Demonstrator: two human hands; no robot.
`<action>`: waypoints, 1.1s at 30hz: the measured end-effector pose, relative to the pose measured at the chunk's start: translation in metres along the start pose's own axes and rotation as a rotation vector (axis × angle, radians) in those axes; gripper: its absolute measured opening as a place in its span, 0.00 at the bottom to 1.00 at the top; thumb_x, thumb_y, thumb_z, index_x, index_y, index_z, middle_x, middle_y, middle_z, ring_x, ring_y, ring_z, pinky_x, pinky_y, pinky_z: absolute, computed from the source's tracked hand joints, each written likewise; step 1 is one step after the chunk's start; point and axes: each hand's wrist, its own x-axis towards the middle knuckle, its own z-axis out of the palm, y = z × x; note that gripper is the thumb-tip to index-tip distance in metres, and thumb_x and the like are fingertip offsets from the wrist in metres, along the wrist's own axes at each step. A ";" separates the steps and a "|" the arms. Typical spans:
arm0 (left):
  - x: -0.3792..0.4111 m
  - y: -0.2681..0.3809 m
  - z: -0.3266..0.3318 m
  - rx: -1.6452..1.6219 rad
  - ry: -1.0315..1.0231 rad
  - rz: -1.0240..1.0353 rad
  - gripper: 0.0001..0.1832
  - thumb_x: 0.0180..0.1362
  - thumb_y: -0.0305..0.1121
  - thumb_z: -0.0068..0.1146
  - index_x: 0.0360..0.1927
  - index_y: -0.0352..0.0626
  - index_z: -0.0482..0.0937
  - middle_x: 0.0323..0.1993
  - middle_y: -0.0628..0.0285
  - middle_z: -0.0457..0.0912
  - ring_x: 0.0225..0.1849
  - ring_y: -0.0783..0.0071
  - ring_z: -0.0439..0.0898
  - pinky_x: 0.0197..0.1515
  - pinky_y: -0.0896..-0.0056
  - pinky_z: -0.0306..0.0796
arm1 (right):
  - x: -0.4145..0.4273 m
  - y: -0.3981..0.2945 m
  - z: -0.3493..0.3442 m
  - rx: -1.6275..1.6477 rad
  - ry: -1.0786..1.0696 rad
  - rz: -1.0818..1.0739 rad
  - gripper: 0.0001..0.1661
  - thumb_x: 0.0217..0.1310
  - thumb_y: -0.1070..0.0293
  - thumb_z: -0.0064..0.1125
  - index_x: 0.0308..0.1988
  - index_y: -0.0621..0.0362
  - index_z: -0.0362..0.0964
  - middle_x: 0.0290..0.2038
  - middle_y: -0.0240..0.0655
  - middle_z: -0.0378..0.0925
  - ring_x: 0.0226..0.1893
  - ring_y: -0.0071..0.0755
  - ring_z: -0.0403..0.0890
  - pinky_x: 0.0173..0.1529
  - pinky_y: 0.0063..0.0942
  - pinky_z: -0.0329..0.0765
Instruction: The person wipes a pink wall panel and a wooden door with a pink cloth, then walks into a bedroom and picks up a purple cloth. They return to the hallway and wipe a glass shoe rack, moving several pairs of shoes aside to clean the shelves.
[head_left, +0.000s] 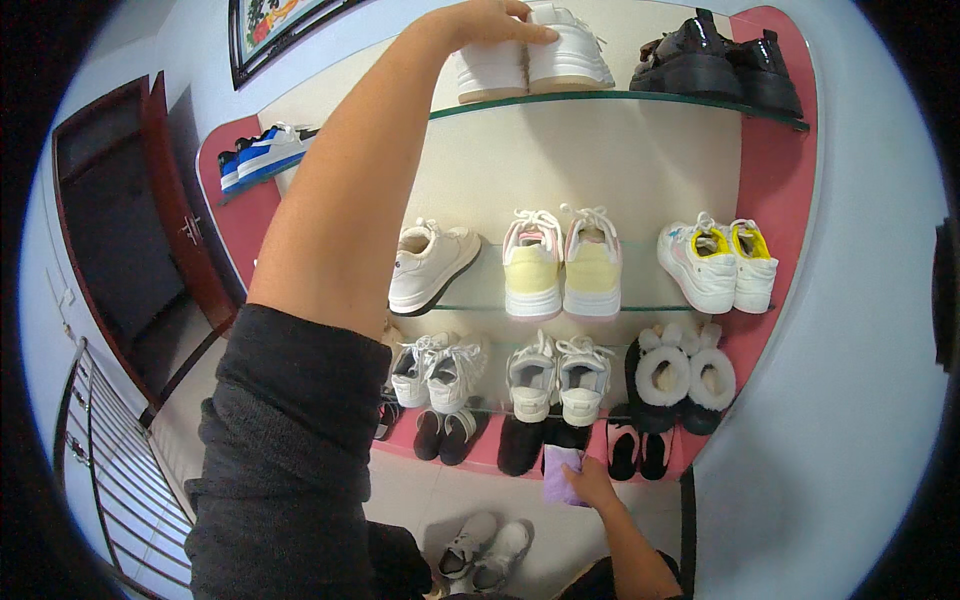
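My left hand (491, 24) is raised to the top glass shelf, its fingers over the heels of a pair of white shoes (566, 56) that stand side by side there. Whether the fingers hold both shoes cannot be seen fully. Low down in front of the rack, my right hand (592, 484) grips a folded purple cloth (561, 474). Black shiny shoes (694, 64) stand to the right of the white pair on that shelf.
Lower glass shelves hold white and yellow sneakers (592, 270), white sneakers with yellow lining (716, 262), grey-white sneakers (532, 382) and furry slippers (664, 379). Grey shoes (499, 555) are on the floor below. Metal railing (124, 480) and an open door (184, 202) are at left.
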 end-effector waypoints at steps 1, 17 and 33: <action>-0.003 0.003 -0.009 -0.019 -0.080 0.009 0.41 0.44 0.62 0.52 0.54 0.41 0.65 0.56 0.48 0.63 0.59 0.51 0.58 0.59 0.55 0.52 | -0.001 -0.002 -0.001 -0.022 0.005 0.001 0.21 0.48 0.59 0.54 0.37 0.65 0.70 0.30 0.49 0.76 0.31 0.47 0.77 0.37 0.35 0.71; -0.071 0.024 0.031 0.074 0.603 -0.164 0.45 0.39 0.68 0.51 0.46 0.33 0.72 0.40 0.46 0.77 0.44 0.56 0.75 0.45 0.64 0.67 | -0.005 0.004 -0.034 0.073 0.352 -0.011 0.16 0.49 0.63 0.55 0.32 0.67 0.69 0.26 0.48 0.74 0.28 0.48 0.75 0.34 0.36 0.70; -0.391 0.064 0.193 -0.877 -0.425 -0.471 0.32 0.40 0.60 0.59 0.32 0.38 0.78 0.25 0.58 0.79 0.28 0.71 0.77 0.34 0.70 0.69 | -0.080 0.007 -0.136 0.300 0.776 0.194 0.18 0.49 0.63 0.57 0.32 0.70 0.71 0.27 0.43 0.75 0.27 0.33 0.75 0.32 0.31 0.70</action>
